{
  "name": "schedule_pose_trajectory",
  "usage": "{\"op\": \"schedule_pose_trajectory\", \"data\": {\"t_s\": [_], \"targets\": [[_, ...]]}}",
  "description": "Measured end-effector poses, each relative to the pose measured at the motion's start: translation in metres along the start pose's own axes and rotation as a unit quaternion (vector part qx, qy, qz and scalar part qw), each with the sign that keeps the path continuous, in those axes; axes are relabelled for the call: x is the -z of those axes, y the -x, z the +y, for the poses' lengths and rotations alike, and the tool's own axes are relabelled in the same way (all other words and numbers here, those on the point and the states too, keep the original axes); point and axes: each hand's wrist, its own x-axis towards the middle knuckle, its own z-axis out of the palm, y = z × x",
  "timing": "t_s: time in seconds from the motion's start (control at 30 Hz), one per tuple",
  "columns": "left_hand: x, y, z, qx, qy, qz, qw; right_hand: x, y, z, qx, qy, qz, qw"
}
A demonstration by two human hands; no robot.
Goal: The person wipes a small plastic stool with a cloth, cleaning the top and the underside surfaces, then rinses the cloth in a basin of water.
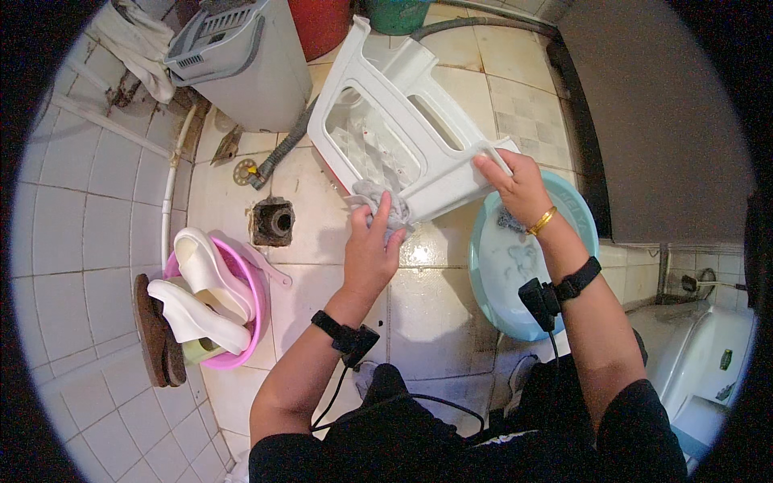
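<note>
My right hand (518, 181) grips the lower right corner of a white plastic step stool (444, 175), which is tilted above the tiled floor. With my left hand (371, 253) I hold a crumpled grey cloth (386, 205) against the lower left edge of the stool's frame. A large opening in the frame shows the floor and part of the stool behind it. Under my right forearm stands a light blue basin (483, 259) with cloudy, sudsy water and a dark scrubber or cloth (512, 220) inside.
A pink basin (261, 302) holding white slippers stands at left, with brown slippers (158, 338) beside it. An open floor drain (273, 222), a grey hose (290, 142), a grey bin (259, 78), and red (320, 27) and green (397, 15) buckets lie beyond.
</note>
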Motion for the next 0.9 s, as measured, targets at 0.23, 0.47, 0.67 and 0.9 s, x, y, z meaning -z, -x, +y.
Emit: {"op": "schedule_pose_trajectory", "data": {"t_s": [0.23, 0.47, 0.67, 0.9], "targets": [[-0.001, -0.034, 0.079, -0.076, 0.001, 0.013, 0.997, -0.003, 0.003, 0.000, 0.018, 0.008, 0.009, 1.000], [-0.001, 0.007, 0.006, -0.015, -0.055, -0.004, 0.998, 0.002, 0.004, 0.000, 0.024, 0.010, 0.017, 1.000], [-0.002, -0.027, 0.058, -0.099, -0.068, 0.046, 0.992, -0.002, 0.006, 0.004, 0.007, -0.017, 0.016, 1.000], [0.001, -0.027, 0.066, -0.064, -0.097, 0.025, 0.993, -0.002, 0.008, -0.005, 0.028, -0.039, 0.011, 0.999]]}}
